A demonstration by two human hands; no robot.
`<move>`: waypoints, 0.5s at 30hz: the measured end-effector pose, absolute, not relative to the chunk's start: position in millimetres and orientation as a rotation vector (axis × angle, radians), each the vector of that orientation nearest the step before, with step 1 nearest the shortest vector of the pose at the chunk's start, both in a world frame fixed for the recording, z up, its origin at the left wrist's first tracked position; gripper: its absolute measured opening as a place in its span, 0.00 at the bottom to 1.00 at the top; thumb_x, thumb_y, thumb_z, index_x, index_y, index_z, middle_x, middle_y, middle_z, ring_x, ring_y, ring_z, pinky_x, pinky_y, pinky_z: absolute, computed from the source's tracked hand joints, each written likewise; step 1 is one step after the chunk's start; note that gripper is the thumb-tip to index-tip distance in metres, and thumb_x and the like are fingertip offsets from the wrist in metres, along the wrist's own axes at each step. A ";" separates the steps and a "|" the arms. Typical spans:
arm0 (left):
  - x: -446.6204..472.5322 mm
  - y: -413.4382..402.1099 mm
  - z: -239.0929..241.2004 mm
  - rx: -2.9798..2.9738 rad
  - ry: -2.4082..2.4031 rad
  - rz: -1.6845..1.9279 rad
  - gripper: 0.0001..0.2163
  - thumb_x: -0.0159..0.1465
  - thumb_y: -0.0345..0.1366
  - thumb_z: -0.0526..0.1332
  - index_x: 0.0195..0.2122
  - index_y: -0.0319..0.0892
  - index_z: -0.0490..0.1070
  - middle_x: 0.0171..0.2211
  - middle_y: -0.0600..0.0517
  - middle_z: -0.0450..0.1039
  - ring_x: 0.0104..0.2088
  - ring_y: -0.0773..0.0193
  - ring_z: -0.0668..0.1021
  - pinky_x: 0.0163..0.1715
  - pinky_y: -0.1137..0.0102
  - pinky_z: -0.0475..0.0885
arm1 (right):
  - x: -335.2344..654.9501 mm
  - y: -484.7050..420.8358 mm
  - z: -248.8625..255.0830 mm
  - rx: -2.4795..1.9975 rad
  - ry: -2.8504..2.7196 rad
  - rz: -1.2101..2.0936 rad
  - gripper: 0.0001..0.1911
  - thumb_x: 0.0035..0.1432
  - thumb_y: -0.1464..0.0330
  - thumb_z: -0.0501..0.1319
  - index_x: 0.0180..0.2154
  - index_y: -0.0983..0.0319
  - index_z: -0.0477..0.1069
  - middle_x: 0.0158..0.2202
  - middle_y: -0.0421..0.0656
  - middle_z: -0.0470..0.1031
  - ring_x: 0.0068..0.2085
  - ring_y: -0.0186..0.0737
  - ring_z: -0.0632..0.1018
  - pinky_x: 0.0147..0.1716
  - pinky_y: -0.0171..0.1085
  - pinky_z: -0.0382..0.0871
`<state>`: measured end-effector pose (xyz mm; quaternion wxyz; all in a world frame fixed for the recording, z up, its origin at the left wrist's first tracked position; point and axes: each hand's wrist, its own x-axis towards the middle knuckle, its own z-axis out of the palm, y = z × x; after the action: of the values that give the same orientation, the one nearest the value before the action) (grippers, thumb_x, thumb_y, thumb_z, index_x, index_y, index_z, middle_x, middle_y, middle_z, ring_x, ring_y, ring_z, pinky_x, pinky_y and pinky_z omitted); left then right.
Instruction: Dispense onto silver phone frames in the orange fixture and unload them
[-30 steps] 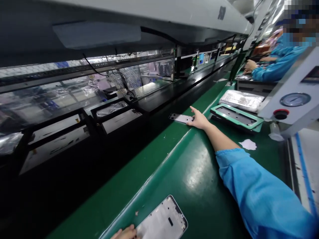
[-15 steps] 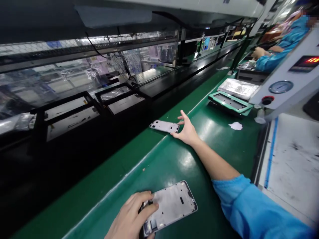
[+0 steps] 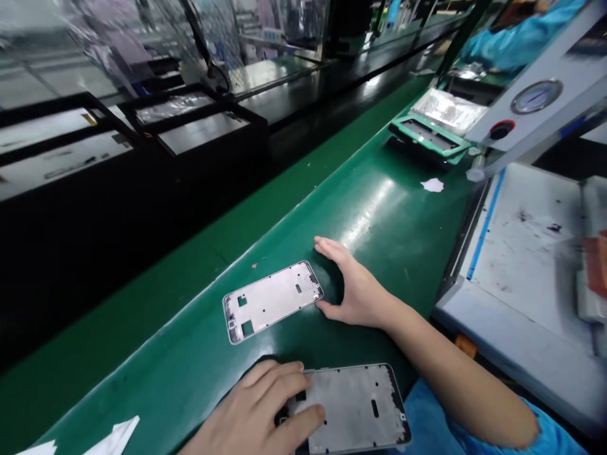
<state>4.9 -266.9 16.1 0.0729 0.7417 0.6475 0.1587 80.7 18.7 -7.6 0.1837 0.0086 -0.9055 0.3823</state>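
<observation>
At the bottom of the view, my left hand (image 3: 265, 404) grips the left end of a grey metal phone frame (image 3: 353, 411), thumb and fingers lying over it and covering that end. Just beyond it, a second phone frame (image 3: 272, 300) rests flat on the green work surface, its left end showing square cut-outs. My right hand (image 3: 353, 287) is at the right end of this second frame. Its fingers are spread in a wide curve, with the thumb tip close to the frame's near corner; whether it touches cannot be told.
White paper pieces (image 3: 114, 436) lie at the lower left. A green-rimmed tray (image 3: 429, 136), a silver packet (image 3: 455, 110) and a white scrap (image 3: 432, 185) sit farther right. A machine with a gauge (image 3: 537, 97) stands at right. Black frames (image 3: 190, 120) line the far left; a co-worker's blue sleeve (image 3: 521, 41) shows.
The second phone frame has come from farther off to near the first one, and my right hand's fingers have spread away from it. My left hand stays on its frame. The view has tilted down.
</observation>
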 end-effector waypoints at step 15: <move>-2.0 -264.3 19.6 2.296 1.894 0.377 0.21 0.69 0.43 0.63 0.62 0.55 0.69 0.57 0.56 0.77 0.57 0.59 0.78 0.53 0.65 0.79 | 90.4 21.5 -4.9 -0.004 -2.523 1.192 0.55 0.50 0.72 0.68 0.72 0.45 0.42 0.70 0.45 0.57 0.68 0.56 0.65 0.70 0.63 0.62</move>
<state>-2.0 -264.3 19.6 0.0705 0.7634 0.6298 0.1252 90.4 21.5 -4.9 0.1749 -0.0015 -0.8902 0.4206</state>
